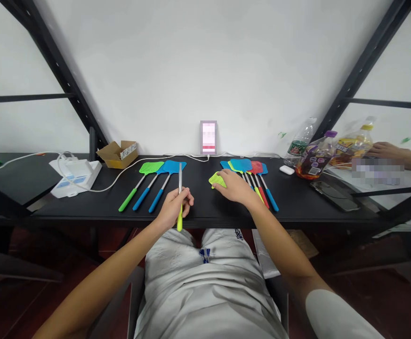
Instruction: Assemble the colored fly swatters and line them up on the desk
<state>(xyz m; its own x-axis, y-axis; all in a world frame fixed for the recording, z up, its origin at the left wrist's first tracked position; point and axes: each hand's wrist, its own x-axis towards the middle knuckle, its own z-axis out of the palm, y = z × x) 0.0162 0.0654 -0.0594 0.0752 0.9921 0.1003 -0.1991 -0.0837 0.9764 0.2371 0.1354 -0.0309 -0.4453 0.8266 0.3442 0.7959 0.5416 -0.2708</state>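
Note:
My left hand [177,206] is closed around a metal rod with a yellow-green handle [180,223], held nearly upright above the front of the black table. No swatter head shows on the rod's upper end. A yellow-green mesh fly swatter head [216,181] is in the closed fingers of my right hand [234,186], apart from the rod. Left of my hands lie a green fly swatter [151,167] and two blue ones [174,166], handles toward me. Just beyond my right hand, several fly swatters in blue, yellow-green and red [257,167] lie overlapping, partly hidden by that hand.
A phone [208,137] leans on the wall, with a white cable. Bottles [316,157], a white case [287,170] and a dark phone [334,195] are on the right. An open cardboard box [117,155] and white packaging [76,176] stand left. Another person's hand [389,151] is far right.

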